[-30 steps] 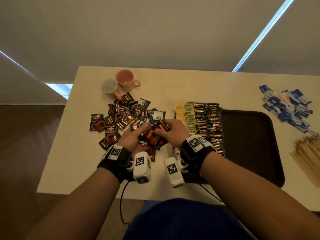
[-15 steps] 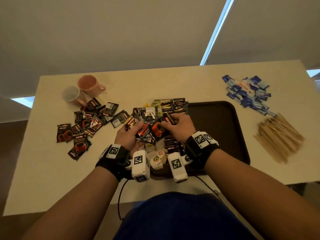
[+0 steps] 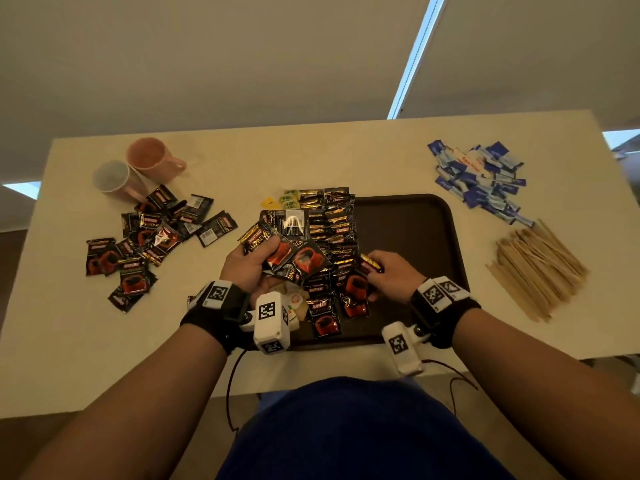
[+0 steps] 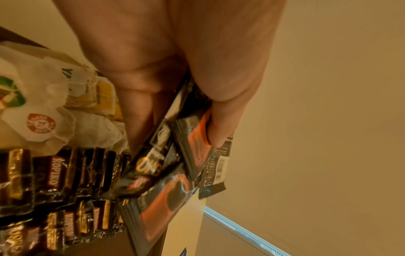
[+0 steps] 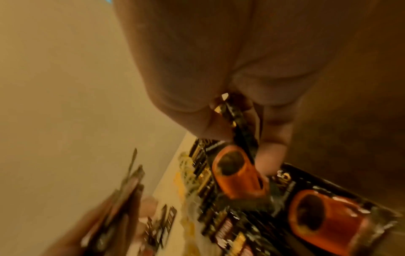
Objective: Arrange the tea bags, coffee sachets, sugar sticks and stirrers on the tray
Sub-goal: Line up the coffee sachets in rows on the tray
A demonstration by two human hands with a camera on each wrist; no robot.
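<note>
- While two coffee sachets [image 3: 341, 308] lie flat on the near part of the tray [image 3: 415, 237], the right hand [image 3: 391, 280] pinches one more sachet [image 3: 370, 264] between thumb and fingers just above them.
- Left hand [image 3: 247, 268] grips a fanned bunch of sachets [image 3: 287, 251] over the tray's left edge, above tea bags [image 3: 294, 301].
- Farther left, loose sachets [image 3: 145, 240] lie on the table [image 3: 311, 161] near two mugs [image 3: 138, 168].
- Far right, stirrers [image 3: 536, 268] and sugar sticks [image 3: 481, 178] sit off the tray.
</note>
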